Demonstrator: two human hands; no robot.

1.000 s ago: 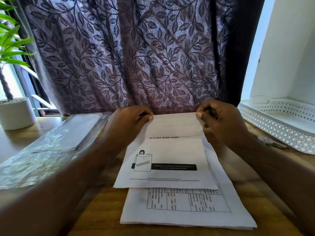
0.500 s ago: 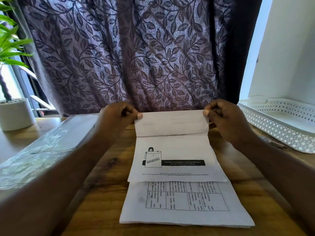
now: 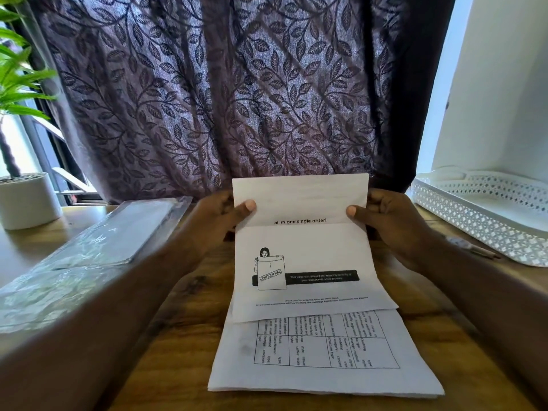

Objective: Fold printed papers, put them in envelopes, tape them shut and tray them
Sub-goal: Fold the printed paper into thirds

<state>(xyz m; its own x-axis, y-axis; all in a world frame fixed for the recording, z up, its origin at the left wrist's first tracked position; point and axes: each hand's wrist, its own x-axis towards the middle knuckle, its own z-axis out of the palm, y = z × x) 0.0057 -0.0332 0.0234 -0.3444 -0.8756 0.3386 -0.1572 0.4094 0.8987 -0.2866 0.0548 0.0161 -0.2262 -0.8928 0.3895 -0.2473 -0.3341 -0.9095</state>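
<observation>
Nearest my view, a stack of white printed sheets with a ruled table (image 3: pixel 323 357) lies flat on the brown wooden surface (image 3: pixel 178 336). Overlapping its far edge is the white printed sheet with a drawing stamped "CONFIDENTIAL" (image 3: pixel 308 262), creased across just under the line "all in one single order!", its upper flap raised toward me. I see the left hand (image 3: pixel 219 221) pinching that flap's left edge, thumb on the front, and the right hand (image 3: pixel 385 223) pinching the right edge likewise. Left of the forearm sits a clear, shiny plastic packet (image 3: pixel 89 256); at the right edge rests a white perforated tray (image 3: pixel 480 215). Farther back stand a white round plant pot (image 3: pixel 26 200) and a purple leaf-patterned curtain (image 3: pixel 237 99).
</observation>
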